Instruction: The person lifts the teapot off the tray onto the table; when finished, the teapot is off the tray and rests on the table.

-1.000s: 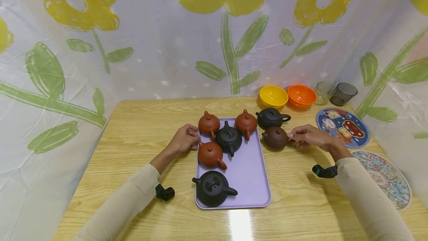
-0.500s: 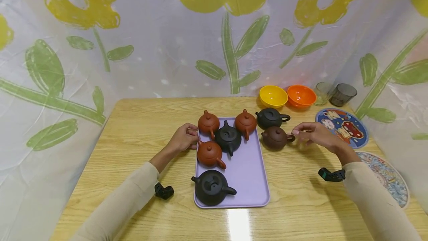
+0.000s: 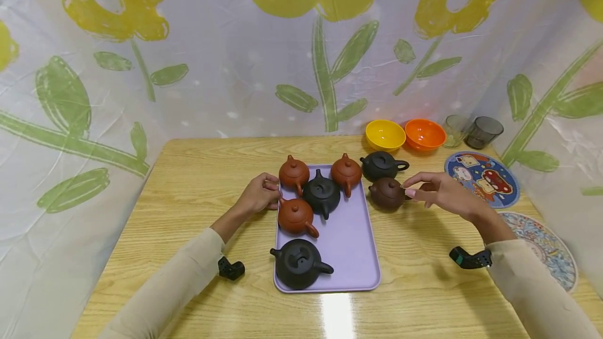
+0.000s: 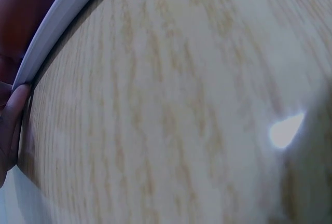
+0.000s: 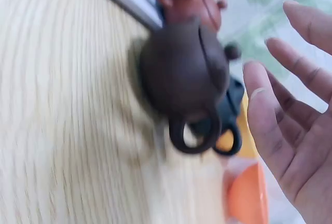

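Teapot [image 3: 386,195], dark brown, just beside unclenched right hand [image 3: 445,193], purple tray [image 3: 350,252], edge gripped by left hand [image 3: 258,193]

Round dark brown teapot [image 3: 387,194], upright, lidded, just right of a rectangular lilac tray [image 3: 350,252], lying flat

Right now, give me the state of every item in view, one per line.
Tray: flat, loaded.
Left hand: fingers curled, touching the tray.
Right hand: fingers relaxed, holding nothing.
Brown teapot: upright, lidded.
Red teapots: upright, lidded.
Black teapots: upright; two on the tray, one off.
Yellow bowl: mouth up.
Orange bowl: mouth up.
Glasses: mouth up.
Round mats: lying flat.
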`<control>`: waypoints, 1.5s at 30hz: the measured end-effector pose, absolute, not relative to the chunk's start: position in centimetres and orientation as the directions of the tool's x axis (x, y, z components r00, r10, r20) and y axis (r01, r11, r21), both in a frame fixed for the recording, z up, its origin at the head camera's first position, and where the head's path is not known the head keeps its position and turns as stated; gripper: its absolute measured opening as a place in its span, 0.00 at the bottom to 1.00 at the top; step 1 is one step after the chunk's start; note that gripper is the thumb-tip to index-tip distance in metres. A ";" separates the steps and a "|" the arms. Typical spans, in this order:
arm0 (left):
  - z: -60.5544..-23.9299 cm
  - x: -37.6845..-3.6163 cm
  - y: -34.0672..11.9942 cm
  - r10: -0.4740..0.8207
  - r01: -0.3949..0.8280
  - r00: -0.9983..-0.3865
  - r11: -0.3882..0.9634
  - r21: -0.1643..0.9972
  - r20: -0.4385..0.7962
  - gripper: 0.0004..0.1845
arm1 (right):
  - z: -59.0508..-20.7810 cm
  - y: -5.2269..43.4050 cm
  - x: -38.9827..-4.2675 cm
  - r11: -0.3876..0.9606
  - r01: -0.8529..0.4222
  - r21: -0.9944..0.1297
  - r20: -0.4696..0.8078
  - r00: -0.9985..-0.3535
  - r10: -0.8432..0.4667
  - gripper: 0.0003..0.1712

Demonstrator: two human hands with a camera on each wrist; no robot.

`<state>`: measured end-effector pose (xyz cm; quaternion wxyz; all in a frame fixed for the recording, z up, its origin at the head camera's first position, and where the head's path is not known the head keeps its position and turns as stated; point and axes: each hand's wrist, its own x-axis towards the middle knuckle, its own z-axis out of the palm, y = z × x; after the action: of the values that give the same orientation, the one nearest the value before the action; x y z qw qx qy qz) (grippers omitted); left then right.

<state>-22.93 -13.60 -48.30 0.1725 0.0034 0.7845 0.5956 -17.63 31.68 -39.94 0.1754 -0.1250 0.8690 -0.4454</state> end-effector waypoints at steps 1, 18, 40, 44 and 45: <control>-48.3 -22.9 -13.6 0.210 -0.202 -0.940 0.290 0.935 -0.268 0.22 | -39.8 31.3 -17.5 0.558 -0.083 -0.826 -0.178 -0.901 -0.396 0.18; -48.6 -22.9 -13.9 0.226 -0.188 -0.940 0.283 0.941 -0.256 0.22 | -41.2 23.6 -14.5 0.442 -0.217 -0.871 -0.098 -0.803 -0.588 0.16; -48.8 -23.2 -13.7 0.222 -0.181 -0.943 0.283 0.942 -0.247 0.22 | -45.3 14.7 -10.2 0.393 -0.079 -0.916 -0.207 -0.746 -0.633 0.10; -48.9 -23.2 -13.8 0.224 -0.185 -0.943 0.268 0.945 -0.248 0.23 | -45.4 14.0 -9.7 0.417 -0.076 -0.906 -0.223 -0.750 -0.622 0.11; -48.9 -23.2 -13.8 0.225 -0.190 -0.942 0.263 0.946 -0.251 0.24 | -45.5 13.8 -9.6 0.423 -0.077 -0.903 -0.227 -0.752 -0.619 0.11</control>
<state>-23.23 -13.81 -48.88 0.1707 0.0112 0.7760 0.6071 -9.63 13.80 -45.47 0.2766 -0.2183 0.7969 -0.4906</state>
